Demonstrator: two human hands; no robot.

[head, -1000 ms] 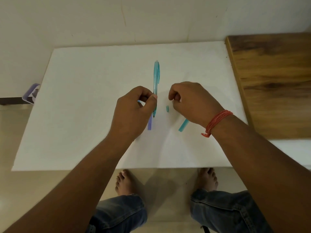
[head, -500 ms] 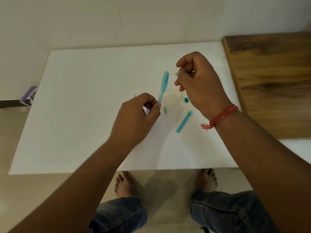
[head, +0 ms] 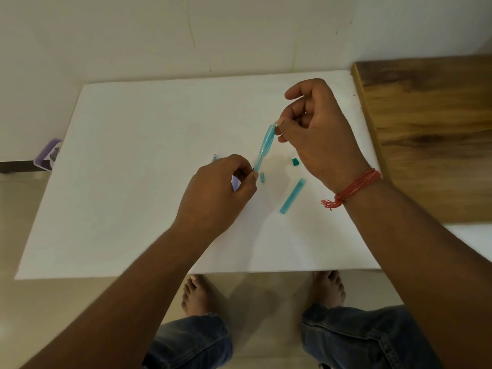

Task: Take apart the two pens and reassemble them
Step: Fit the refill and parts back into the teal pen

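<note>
A white desk (head: 127,209) stands against a pale wall, with a wooden panel (head: 431,134) at its right edge. Above the desk, the left hand (head: 221,193) pinches the lower end of a teal pen barrel (head: 265,146) between thumb and fingertips; a purple pen (head: 235,182) also shows inside that hand. The barrel slants up to the right, where the right hand (head: 316,134), closed at thumb and forefinger, grips a small whitish piece at the barrel's top end. On the desk lie 3 loose teal parts: a short bit (head: 262,177) just beside the left thumb, a dark teal cap (head: 295,162) near the right palm, and a longer tube (head: 292,195) below it. A red thread band (head: 354,189) circles the right wrist.
</note>
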